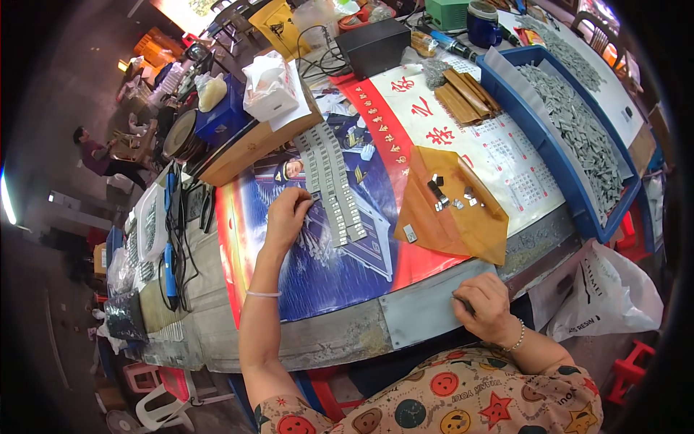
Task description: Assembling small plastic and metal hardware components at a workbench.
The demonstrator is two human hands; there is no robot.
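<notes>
Cluttered tabletop: grey strips already lined up on poster, loose pieces on amber sheet right of strips apparently remaining, left hand pinched at strips' left edge, right hand curled below-right of strips, grip contents unclear.

Toward the far edge we see a black box, with a green box and a blue mug off to its right. On our left, a white tissue box sits on a wooden box. At our right we have a white plastic bag near a red stool.
</notes>
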